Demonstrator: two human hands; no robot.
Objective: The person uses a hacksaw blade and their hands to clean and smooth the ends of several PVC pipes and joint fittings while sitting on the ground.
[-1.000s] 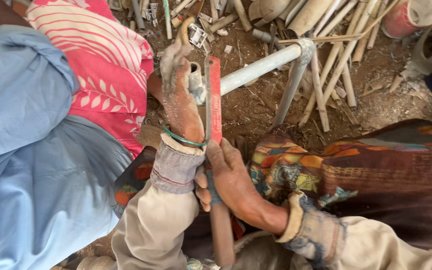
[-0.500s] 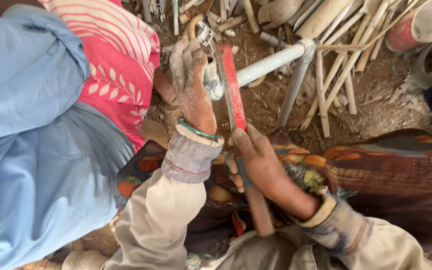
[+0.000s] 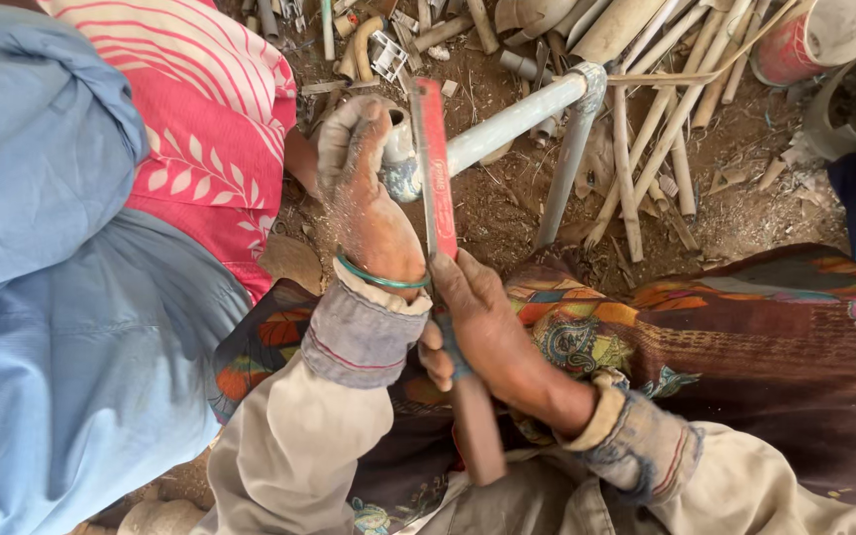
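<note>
right hand (image 3: 492, 332) grip: red saw (image 3: 435, 183) | left hand (image 3: 369, 198): pipe (image 3: 507, 124) end

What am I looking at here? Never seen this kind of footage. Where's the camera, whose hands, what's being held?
No machine here: a person works with two bare hands, and the one camera sits on their head, looking down. The left hand grips the end of a pale pipe that runs up to an elbow joint; a green bangle circles that wrist. The right hand holds a red-framed saw by its wooden handle, the frame lying across the pipe. Below is bare dirt ground strewn with sticks and pipe offcuts. A patterned cloth covers the lap. At left is another person in blue and pink cloth.
</note>
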